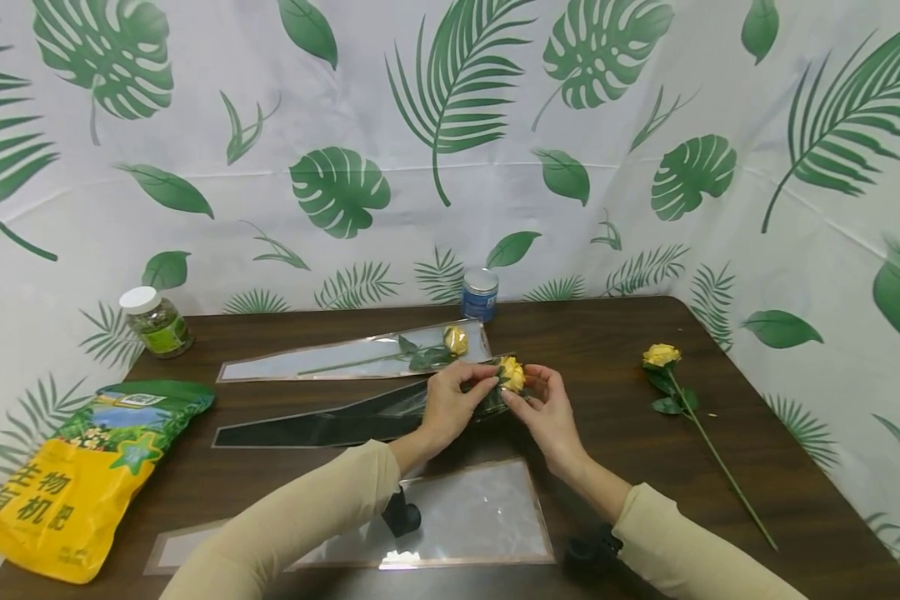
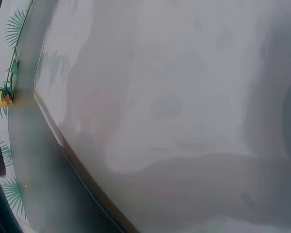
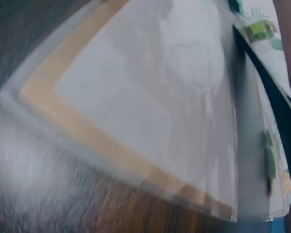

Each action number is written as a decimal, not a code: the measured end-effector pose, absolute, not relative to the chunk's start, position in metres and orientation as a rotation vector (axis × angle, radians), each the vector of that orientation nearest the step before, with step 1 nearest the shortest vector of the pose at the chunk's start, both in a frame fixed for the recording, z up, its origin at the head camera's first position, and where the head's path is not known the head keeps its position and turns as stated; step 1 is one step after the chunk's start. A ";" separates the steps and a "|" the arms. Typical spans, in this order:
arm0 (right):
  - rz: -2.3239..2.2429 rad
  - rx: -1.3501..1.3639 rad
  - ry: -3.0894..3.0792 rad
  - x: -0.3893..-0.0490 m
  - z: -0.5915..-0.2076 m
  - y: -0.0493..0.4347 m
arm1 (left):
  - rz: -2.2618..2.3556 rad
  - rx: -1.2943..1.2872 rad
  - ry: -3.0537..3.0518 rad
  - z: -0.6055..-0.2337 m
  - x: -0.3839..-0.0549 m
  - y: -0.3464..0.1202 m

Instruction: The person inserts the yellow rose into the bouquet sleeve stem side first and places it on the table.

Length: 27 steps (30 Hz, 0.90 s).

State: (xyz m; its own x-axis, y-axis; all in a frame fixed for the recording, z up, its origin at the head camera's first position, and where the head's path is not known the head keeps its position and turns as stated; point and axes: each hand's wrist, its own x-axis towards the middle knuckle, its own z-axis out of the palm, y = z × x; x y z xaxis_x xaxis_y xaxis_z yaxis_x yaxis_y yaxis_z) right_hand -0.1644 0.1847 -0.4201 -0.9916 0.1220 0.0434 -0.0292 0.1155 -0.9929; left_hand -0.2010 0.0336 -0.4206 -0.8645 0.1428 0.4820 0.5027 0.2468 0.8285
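Note:
A yellow rose [image 1: 512,374] lies with its head at the wide mouth of a black flower sleeve [image 1: 311,428], a long tapering wrap on the table. From the left, my left hand [image 1: 452,403] pinches the bloom's edge between thumb and index finger. My right hand [image 1: 553,419] holds the other side of the bloom, thumb in front and fingers curled behind. The rose's stem is hidden by the sleeve and the left hand. Below the forearms lies a white sleeve with a tan border [image 1: 480,512], which fills much of the left wrist and right wrist views.
Behind, a second white sleeve [image 1: 345,354] contains a yellow rose [image 1: 456,340]. Another rose [image 1: 662,357] lies at the right. A blue can [image 1: 480,295] stands at the back, a white-lidded jar [image 1: 157,323] back left. A yellow-green fertilizer bag [image 1: 82,492] lies left.

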 end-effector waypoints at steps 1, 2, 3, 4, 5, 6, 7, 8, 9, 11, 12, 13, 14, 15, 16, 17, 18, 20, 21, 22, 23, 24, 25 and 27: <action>2.017 -0.099 -2.259 -0.164 -0.420 0.185 | -1.657 -0.594 -2.221 -0.420 -0.201 0.034; 2.031 -0.108 -2.264 -0.164 -0.420 0.185 | -1.656 -0.593 -2.226 -0.420 -0.201 0.034; 2.056 -0.113 -2.263 -0.165 -0.420 0.184 | -1.657 -0.592 -2.228 -0.420 -0.201 0.034; 2.087 -0.122 -2.262 -0.165 -0.420 0.184 | -1.656 -0.596 -2.228 -0.420 -0.201 0.034; 2.119 -0.136 -2.255 -0.166 -0.420 0.184 | -1.653 -0.605 -2.228 -0.420 -0.201 0.034; 2.154 -0.155 -2.244 -0.166 -0.420 0.183 | -1.653 -0.617 -2.231 -0.420 -0.201 0.033; 2.183 -0.173 -2.230 -0.167 -0.420 0.183 | -1.637 -0.633 -2.235 -0.420 -0.201 0.032; 2.207 -0.190 -2.218 -0.167 -0.420 0.183 | -1.628 -0.650 -2.241 -0.421 -0.202 0.030; 2.221 -0.208 -2.206 -0.167 -0.420 0.183 | -1.616 -0.665 -2.248 -0.421 -0.202 0.028; 2.227 -0.242 -2.188 -0.168 -0.420 0.183 | -1.554 -0.685 -2.292 -0.422 -0.202 0.022; 2.218 -0.255 -2.182 -0.168 -0.420 0.184 | -1.510 -0.685 -2.330 -0.422 -0.202 0.018; 2.212 -0.270 -2.171 -0.168 -0.421 0.185 | -1.451 -0.683 -2.374 -0.422 -0.201 0.014; 2.206 -0.284 -2.160 -0.168 -0.421 0.186 | -1.391 -0.685 -2.427 -0.423 -0.201 0.010; 2.206 -0.298 -2.142 -0.168 -0.421 0.186 | -1.313 -0.682 -2.483 -0.424 -0.200 0.006; 2.209 -0.307 -2.120 -0.168 -0.422 0.187 | -1.233 -0.679 -2.543 -0.425 -0.199 0.002; 2.209 -0.313 -2.103 -0.168 -0.423 0.188 | -1.168 -0.682 -2.597 -0.426 -0.198 -0.002; 2.212 -0.312 -2.092 -0.168 -0.423 0.188 | -1.118 -0.688 -2.641 -0.427 -0.198 -0.005; 2.213 -0.296 -2.103 -0.168 -0.424 0.188 | -1.058 -0.711 -2.702 -0.430 -0.196 -0.009; 2.210 -0.280 -2.121 -0.168 -0.424 0.189 | -1.046 -0.720 -2.716 -0.432 -0.195 -0.011; 2.214 -0.263 -2.140 -0.168 -0.424 0.189 | -1.051 -0.727 -2.725 -0.433 -0.195 -0.012; 2.211 -0.249 -2.167 -0.168 -0.424 0.190 | -1.066 -0.739 -2.721 -0.434 -0.194 -0.013; 2.209 -0.240 -2.192 -0.168 -0.425 0.191 | -1.075 -0.751 -2.716 -0.435 -0.194 -0.014; 2.198 -0.244 -2.220 -0.168 -0.425 0.192 | -1.076 -0.766 -2.702 -0.435 -0.194 -0.014; 2.164 -0.261 -2.278 -0.169 -0.425 0.194 | -1.053 -0.792 -2.680 -0.437 -0.194 -0.016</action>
